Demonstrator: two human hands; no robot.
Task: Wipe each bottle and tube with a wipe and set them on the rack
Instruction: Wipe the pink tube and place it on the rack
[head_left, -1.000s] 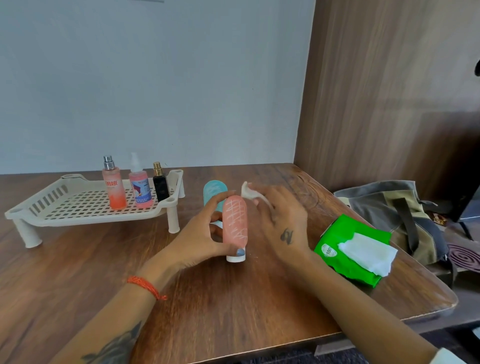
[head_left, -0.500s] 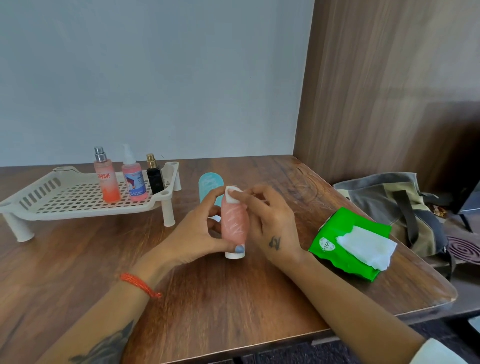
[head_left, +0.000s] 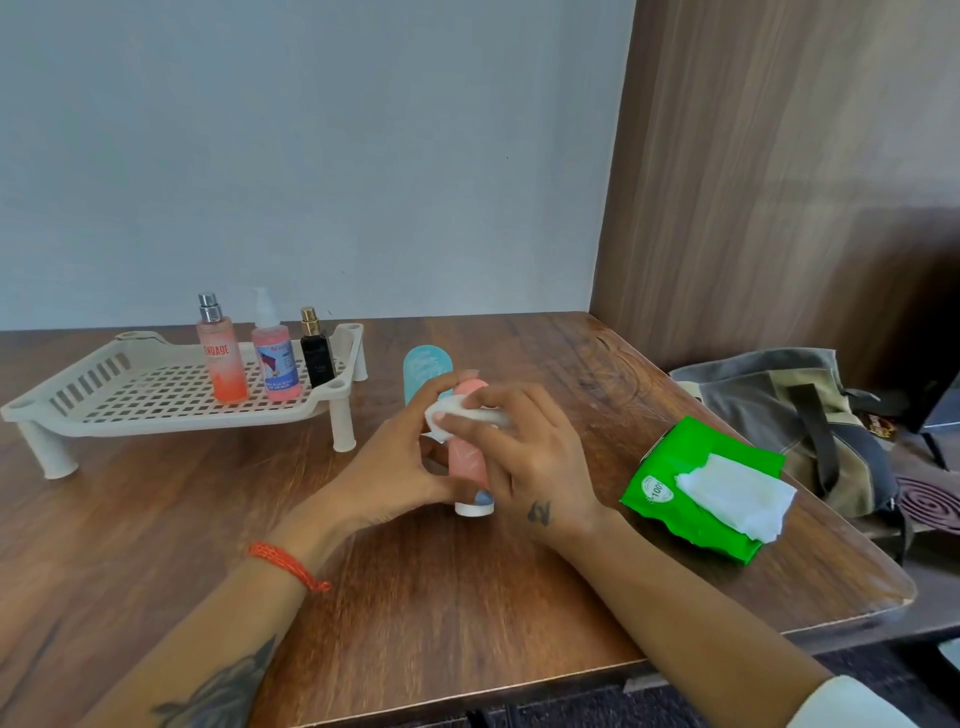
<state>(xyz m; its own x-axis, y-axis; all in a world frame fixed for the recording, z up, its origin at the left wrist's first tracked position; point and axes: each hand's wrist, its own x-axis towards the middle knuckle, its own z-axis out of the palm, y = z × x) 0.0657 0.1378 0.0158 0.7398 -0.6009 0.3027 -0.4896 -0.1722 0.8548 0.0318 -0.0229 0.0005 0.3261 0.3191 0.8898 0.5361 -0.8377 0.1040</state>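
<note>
A pink tube (head_left: 467, 457) stands cap-down on the wooden table (head_left: 467, 597), and my left hand (head_left: 395, 467) grips it from the left. My right hand (head_left: 530, 457) pinches a small white wipe (head_left: 457, 413) against the tube's upper part. A teal tube (head_left: 423, 366) stands just behind, partly hidden by my fingers. On the cream rack (head_left: 156, 400) at the left stand an orange spray bottle (head_left: 221, 358), a pink pump bottle (head_left: 272, 358) and a small black bottle (head_left: 316, 351).
A green pack of wipes (head_left: 691, 499) with one sheet pulled out lies on the table at the right. Beyond the table's right edge sits a grey and olive bag (head_left: 789, 415). A wood panel wall rises behind it.
The wipe has moved from the tube's top down onto its upper side under my right fingers. My left hand keeps its hold on the tube.
</note>
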